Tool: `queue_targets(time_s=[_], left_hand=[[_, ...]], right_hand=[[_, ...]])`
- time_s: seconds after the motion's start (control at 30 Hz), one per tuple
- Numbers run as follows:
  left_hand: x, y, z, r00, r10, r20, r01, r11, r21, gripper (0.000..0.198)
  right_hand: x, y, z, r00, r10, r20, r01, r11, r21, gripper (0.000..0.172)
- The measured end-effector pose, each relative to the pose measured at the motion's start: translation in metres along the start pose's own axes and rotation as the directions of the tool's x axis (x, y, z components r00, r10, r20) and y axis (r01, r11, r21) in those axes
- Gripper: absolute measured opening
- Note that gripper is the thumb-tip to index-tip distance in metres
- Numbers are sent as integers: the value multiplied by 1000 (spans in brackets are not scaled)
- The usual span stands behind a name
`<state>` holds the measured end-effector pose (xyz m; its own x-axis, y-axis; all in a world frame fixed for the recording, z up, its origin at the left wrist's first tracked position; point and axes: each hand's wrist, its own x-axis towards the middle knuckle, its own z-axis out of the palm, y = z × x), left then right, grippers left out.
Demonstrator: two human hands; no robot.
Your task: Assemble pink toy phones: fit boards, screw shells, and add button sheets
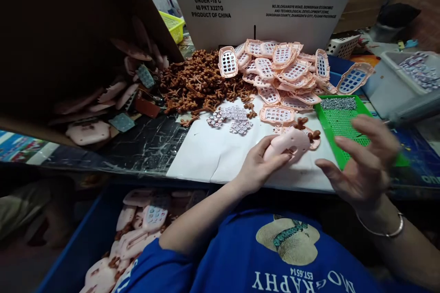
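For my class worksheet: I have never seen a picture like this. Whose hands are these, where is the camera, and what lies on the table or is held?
This is a single view from a camera worn on a person's head, looking down at their own bare hands; there is no machine. The left hand grips a pink plastic shell. The right hand is open, holding nothing, near a green tray. On the white sheet lie small grey button pads; behind them are a heap of brown antler-shaped pieces and a pile of pink holed covers.

The pink plastic shell (288,143) — smooth, rounded, back side up — is held tilted just above the white sheet (213,155).
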<state>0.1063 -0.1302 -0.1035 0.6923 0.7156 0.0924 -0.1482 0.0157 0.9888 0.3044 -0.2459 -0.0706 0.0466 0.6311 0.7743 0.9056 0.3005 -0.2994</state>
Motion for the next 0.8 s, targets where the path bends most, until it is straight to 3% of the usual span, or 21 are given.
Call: queue_targets(time_s=[0.03, 0.07, 0.13, 0.23, 0.37, 0.5, 0.63, 0.7, 0.8], left_hand=[[-3, 3, -1, 987, -159, 39, 163, 965, -204, 39], [-5, 5, -2, 952, -290, 95, 304, 872, -385, 38], [-8, 8, -7, 877, -443, 187, 457, 646, -612, 34], [-13, 8, -16, 822, -531, 208, 495, 484, -721, 24], [-28, 4, -25, 828, -523, 200, 486, 493, -722, 24], [-53, 5, -43, 842, -514, 162, 499, 631, -594, 40], [-99, 12, -98, 805, -589, 71, 583, 762, -282, 58], [-133, 16, -141, 791, -610, -38, 606, 791, -80, 54], [-196, 22, -209, 694, -705, -145, 719, 673, 171, 54]], right_hand=[[-1, -8, 8, 1000, -11, 2, 11, 999, 46, 54], [0, -14, 16, 1000, -4, 6, 4, 995, 100, 53], [4, -22, 31, 997, 43, 59, -53, 980, 191, 49], [12, -24, 49, 994, -25, 106, 4, 982, 188, 47], [22, -28, 67, 945, -277, 174, 246, 952, 183, 32], [25, -45, 85, 881, -423, 212, 358, 889, 287, 22], [25, -45, 86, 820, -487, 302, 375, 855, 358, 35], [28, -30, 79, 867, -401, 296, 297, 893, 339, 31], [34, 2, 64, 942, -201, 268, 137, 962, 238, 21]])
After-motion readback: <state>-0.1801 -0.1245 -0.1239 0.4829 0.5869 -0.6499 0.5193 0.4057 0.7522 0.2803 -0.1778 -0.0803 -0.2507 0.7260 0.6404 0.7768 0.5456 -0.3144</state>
